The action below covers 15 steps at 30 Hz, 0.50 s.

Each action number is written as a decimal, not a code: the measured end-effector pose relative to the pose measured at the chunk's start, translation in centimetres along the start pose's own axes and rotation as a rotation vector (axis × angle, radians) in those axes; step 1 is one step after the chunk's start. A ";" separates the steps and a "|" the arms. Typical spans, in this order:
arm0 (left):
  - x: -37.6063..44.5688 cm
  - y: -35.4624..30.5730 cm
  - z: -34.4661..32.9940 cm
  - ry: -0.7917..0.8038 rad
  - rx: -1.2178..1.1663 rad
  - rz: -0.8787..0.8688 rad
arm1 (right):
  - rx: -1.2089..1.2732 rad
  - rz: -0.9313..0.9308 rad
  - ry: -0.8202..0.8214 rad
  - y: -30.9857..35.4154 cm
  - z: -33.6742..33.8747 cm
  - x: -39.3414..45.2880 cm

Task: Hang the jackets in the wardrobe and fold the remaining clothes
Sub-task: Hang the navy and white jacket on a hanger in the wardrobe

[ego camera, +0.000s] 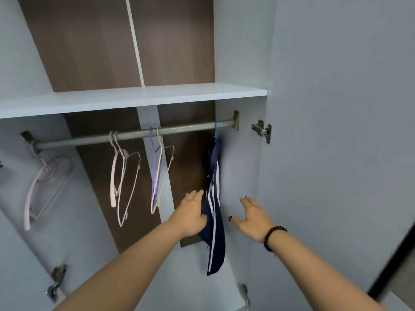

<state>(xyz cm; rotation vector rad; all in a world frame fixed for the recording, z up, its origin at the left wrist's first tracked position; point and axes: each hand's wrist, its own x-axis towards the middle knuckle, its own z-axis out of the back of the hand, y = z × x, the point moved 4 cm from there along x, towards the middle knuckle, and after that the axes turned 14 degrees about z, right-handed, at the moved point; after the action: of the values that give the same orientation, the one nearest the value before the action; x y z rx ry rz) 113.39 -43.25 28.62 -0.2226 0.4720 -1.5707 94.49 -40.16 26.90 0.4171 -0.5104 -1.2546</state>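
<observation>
A navy jacket (pixel 215 221) with white stripes hangs from a blue hanger (pixel 215 131) at the right end of the wardrobe rail (pixel 134 134). My left hand (pixel 190 213) lies flat against the jacket's left side, fingers straight. To the right of the jacket, my right hand (pixel 251 215) is held with its fingers spread, apart from the cloth and holding nothing. A dark bead bracelet sits on that wrist.
Several bare hangers (pixel 122 176) hang along the rail, more at the far left (pixel 42 182) and in the middle (pixel 159 169). A white shelf (pixel 134 97) runs above the rail. The open wardrobe door (pixel 336 131) stands to the right, with a hinge (pixel 262 130).
</observation>
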 end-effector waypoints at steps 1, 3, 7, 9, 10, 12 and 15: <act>-1.3 0.0 -0.5 0.021 0.002 -0.012 | 0.003 -0.021 -0.002 0.3 -0.1 -1.6; -4.1 0.2 -1.6 0.062 0.002 -0.036 | -0.005 -0.045 -0.005 1.0 -0.6 -4.9; -9.7 0.5 -4.3 0.127 0.029 -0.087 | -0.046 -0.099 -0.005 2.1 -1.8 -11.9; -12.7 0.5 -5.8 0.171 0.011 -0.116 | -0.071 -0.156 -0.001 2.2 -2.4 -15.7; -14.2 0.3 -6.5 0.189 0.003 -0.135 | -0.077 -0.181 0.002 2.2 -2.7 -17.5; -16.9 -0.1 -8.0 0.227 0.003 -0.165 | -0.088 -0.228 0.011 2.1 -3.3 -21.0; -20.2 -1.1 -10.4 0.292 0.023 -0.226 | -0.088 -0.317 0.020 1.5 -3.7 -25.8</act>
<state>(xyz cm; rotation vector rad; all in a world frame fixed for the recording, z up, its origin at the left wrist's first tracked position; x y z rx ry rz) 109.30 -21.70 22.81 -0.0277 0.6737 -1.8396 92.00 -14.79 21.20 0.4479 -0.3794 -1.5702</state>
